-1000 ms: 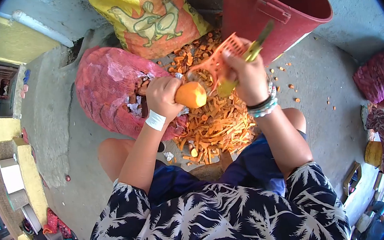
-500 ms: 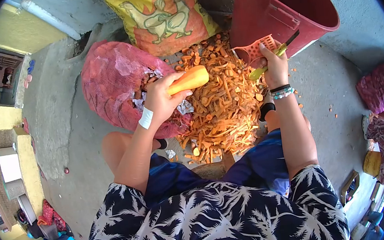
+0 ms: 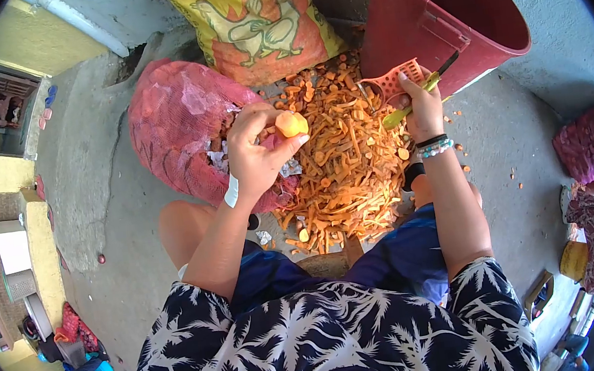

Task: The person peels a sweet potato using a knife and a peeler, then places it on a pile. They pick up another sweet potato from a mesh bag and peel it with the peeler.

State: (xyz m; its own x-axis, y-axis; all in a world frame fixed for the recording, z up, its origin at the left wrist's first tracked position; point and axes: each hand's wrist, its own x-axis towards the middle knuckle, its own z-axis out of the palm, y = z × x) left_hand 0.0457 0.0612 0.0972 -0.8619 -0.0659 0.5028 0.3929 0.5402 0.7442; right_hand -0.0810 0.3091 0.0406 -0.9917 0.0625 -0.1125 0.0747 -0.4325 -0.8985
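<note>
Our left hand (image 3: 257, 153) grips a peeled carrot (image 3: 291, 123) above the heap of carrot peelings (image 3: 342, 165). Our right hand (image 3: 421, 107) clasps a green-handled knife (image 3: 418, 92) beside the pink basket (image 3: 395, 80).

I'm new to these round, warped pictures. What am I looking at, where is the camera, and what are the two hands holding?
There is no machine here, only a person's two bare hands. The camera sits on the person's head and looks down, so you see their patterned shirt at the bottom and their arms reaching forward; the wide lens bends the edges. The left hand holds a peeled carrot. The right hand holds a green-handled peeler and a pink plastic piece. On the concrete floor lie a heap of orange peelings, a pink mesh sack, a yellow printed bag and a dark red bucket.
</note>
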